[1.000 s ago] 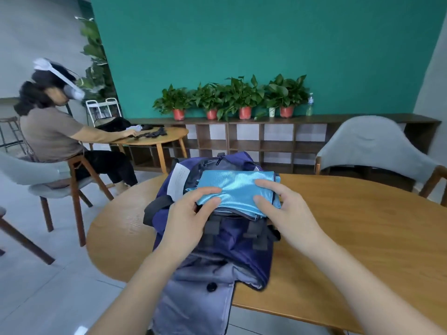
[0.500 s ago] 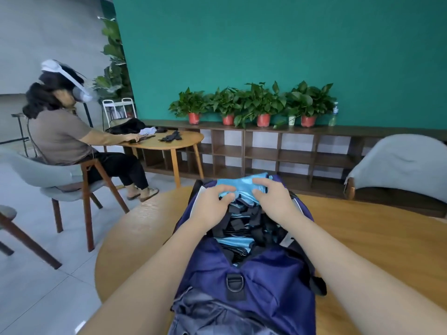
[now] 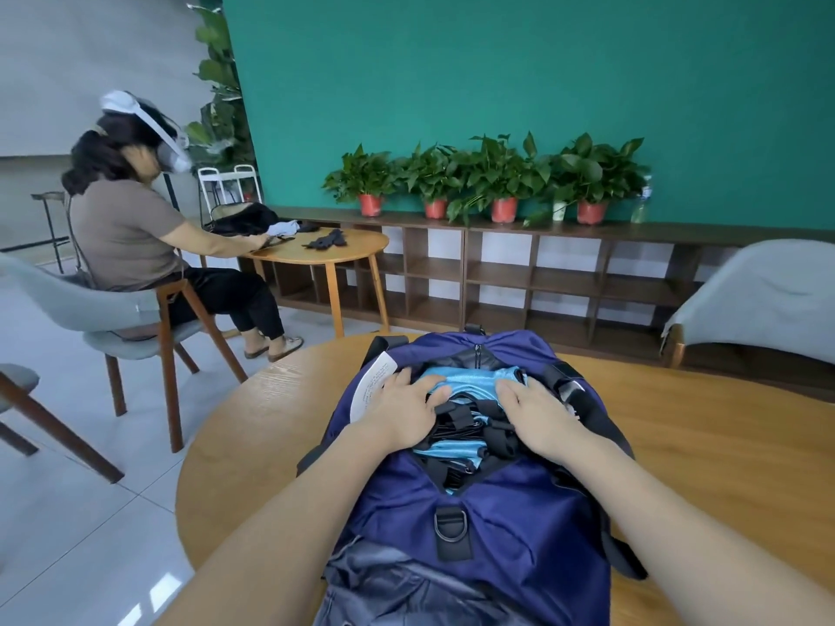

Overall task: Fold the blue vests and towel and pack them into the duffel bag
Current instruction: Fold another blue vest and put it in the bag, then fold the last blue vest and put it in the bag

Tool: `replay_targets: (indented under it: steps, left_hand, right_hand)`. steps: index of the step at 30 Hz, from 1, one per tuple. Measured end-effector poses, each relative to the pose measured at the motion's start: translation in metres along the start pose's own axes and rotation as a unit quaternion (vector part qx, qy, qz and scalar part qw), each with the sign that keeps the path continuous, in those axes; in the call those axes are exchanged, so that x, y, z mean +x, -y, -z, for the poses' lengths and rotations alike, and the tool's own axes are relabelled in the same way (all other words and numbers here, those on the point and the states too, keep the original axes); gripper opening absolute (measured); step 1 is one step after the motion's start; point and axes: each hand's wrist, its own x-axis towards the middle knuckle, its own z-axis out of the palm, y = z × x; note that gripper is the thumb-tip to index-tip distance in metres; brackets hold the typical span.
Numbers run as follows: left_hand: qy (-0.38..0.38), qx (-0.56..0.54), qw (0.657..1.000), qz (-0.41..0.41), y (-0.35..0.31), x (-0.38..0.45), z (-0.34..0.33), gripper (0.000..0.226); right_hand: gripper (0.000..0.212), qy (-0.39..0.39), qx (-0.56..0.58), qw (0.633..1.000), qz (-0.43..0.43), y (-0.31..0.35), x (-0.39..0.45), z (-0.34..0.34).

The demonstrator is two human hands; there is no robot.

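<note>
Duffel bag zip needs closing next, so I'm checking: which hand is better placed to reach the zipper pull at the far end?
Probably the right hand: the zipper pull hangs nearer its fingertips, though both press the blue vest.

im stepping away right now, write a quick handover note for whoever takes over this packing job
Left hand: flat, pressing the folded blue vests down inside the open duffel bag.
Right hand: the same, on the right side of the pile.
Done: blue fabric with black straps sits inside the bag on the round table.
Left: I can't pick out the towel; find it, then zip up.
</note>
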Motion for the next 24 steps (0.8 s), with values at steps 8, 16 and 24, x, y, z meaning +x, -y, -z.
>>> replay_targets:
  steps: [8,16,24]
  left_hand:
    - [0.002,-0.028,0.999,0.037,-0.025,-0.018,0.018,0.042]
    - [-0.082,-0.145,0.985,0.040,-0.031,-0.036,0.024,0.050]
    - [-0.206,-0.164,0.964,-0.025,-0.079,-0.104,0.033,0.042]
  right_hand:
    - [0.065,0.062,-0.012,0.994,-0.087,0.011,0.003,0.016]
    - [0.066,-0.048,0.032,0.998,-0.020,0.013,-0.031,0.028]
    - [0.031,-0.114,0.039,0.988,0.092,-0.001,-0.124,0.053]
